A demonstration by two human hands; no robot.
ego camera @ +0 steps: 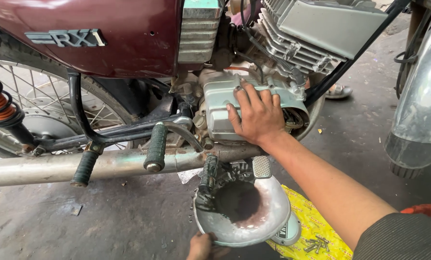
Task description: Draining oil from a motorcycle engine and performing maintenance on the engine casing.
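My right hand (257, 115) lies flat, fingers spread, on the silver engine side cover (220, 103) of a maroon motorcycle (104, 33), pressing against it. My left hand (202, 246) shows only partly at the bottom edge and grips the near rim of a dented metal bowl (263, 219) on the ground under the engine. The bowl holds dark oily liquid and a few greasy parts.
A long rusty exhaust pipe (80, 166) runs across below the frame, with rubber footpegs (155, 147) sticking out. Several loose screws (316, 244) lie on a yellow sheet (316, 216) by the bowl. The front fender (420, 106) stands at right. A sandalled foot (339, 90) is beyond the bike.
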